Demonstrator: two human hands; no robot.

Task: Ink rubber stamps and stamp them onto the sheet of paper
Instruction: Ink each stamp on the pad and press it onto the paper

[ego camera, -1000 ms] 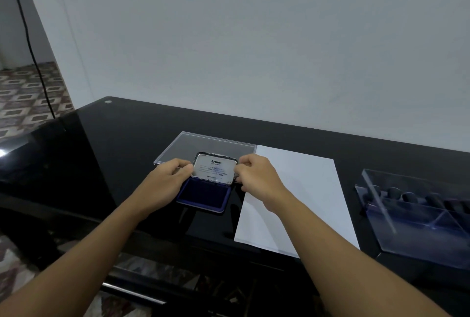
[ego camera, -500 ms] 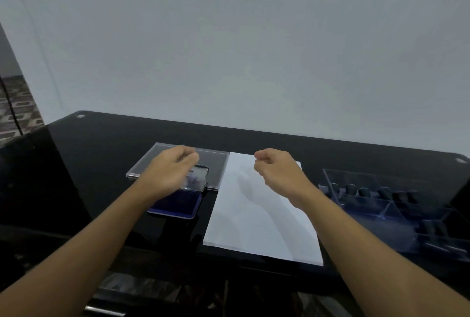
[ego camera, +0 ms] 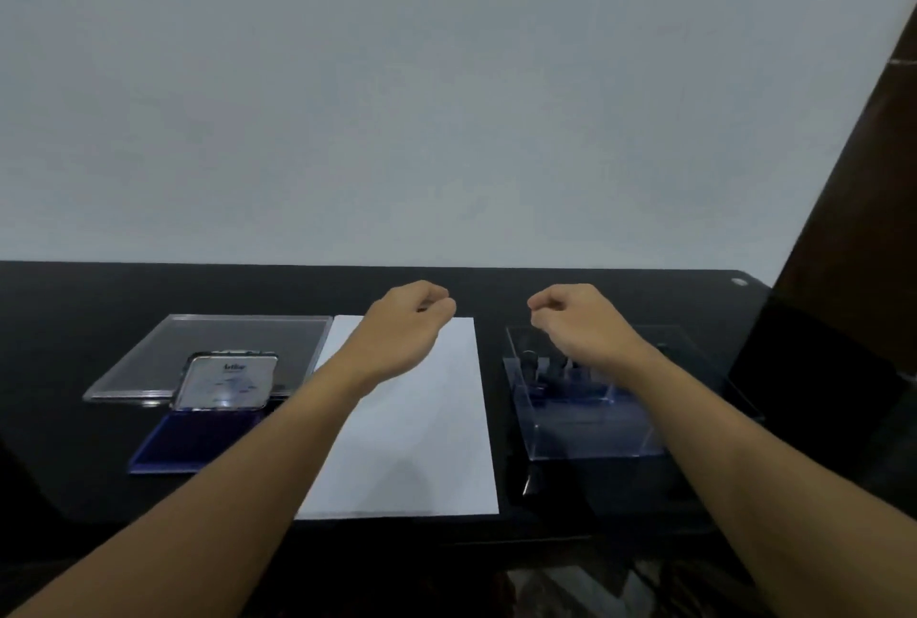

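Head view, my listing:
- Left hand point(ego camera: 407, 319): fingers loosely curled, empty, over the far end of the sheet of paper point(ego camera: 422, 429).
- Right hand point(ego camera: 578, 319): same loose curl, empty, above the clear box point(ego camera: 590, 434) holding the rubber stamps point(ego camera: 538, 364).
- Paper: flat on the black table point(ego camera: 74, 310), between the box and the open ink pad point(ego camera: 193, 441).

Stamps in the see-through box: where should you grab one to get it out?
Pinch a stamp by its dark top end, coming straight down from above with the right hand, which hovers above them. The stamps seem to stand upright in a row, and the walls of the clear box block the sides.
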